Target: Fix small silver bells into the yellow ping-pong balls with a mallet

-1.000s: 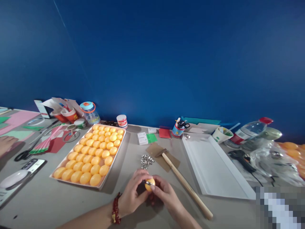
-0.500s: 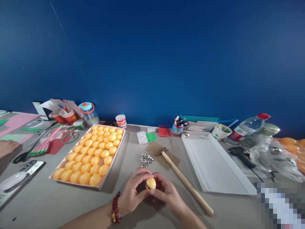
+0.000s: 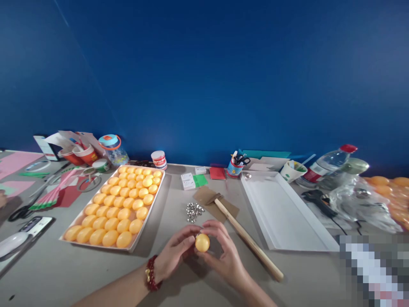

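Observation:
A yellow-orange ball (image 3: 202, 243), the size of a ping-pong ball, is held up between both hands above the grey table. My right hand (image 3: 223, 251) curves around its right side, thumb below and fingers above. Against its left edge, the fingertips and thumb of my left hand (image 3: 177, 251) are pinched together; whether a small piece sits between them is hidden. A red bead bracelet (image 3: 154, 273) circles the left wrist. Just beyond the hands lies a pile of small shiny metal pieces (image 3: 194, 212). To the right, a hammer (image 3: 247, 238) with a wooden handle rests with its head on brown sheets (image 3: 204, 196).
At left stands a shallow box (image 3: 136, 243) of similar balls in rows. A white tray (image 3: 281, 213) lies at right, near a plastic bottle (image 3: 329, 164) and a glue gun (image 3: 322, 204). Small white boxes (image 3: 188, 181) and a pen cup (image 3: 234, 168) stand farther back.
The ball has been turned: its dark mark no longer shows and a plain yellow side faces me. My fingers have shifted around it. The view has moved slightly.

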Tool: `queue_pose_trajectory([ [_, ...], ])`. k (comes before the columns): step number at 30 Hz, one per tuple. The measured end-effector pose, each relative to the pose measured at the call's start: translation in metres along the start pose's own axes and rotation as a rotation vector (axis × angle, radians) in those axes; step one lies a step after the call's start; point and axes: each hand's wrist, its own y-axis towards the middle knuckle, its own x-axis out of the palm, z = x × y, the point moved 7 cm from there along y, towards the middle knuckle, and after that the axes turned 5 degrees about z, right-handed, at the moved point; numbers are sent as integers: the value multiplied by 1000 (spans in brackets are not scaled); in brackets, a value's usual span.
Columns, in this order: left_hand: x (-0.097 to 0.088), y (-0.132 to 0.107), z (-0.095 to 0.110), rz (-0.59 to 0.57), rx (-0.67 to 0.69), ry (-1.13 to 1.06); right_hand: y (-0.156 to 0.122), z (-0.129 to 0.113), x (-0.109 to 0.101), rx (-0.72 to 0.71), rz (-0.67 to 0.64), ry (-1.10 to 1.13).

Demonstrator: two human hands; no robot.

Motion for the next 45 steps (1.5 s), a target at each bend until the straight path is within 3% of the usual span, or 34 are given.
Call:
queue_pose_trajectory([
  [5, 13, -2, -9, -79, -167, -237, -5, 1, 6, 5, -8, -19],
  [12, 13, -6, -13, -43, -201, -314, -2, -9, 12, -58, -90, -65],
  [18, 19, -7, -17, -144, -299, -349, -1, -10, 12, -61, -66, -62],
  [34, 29, -9, -9, -180, -280, -442, -2, -7, 13, -29, -26, 24],
  [45, 28, -10, -13, -177, -328, -429, -1, -10, 16, -20, -92, 61],
])
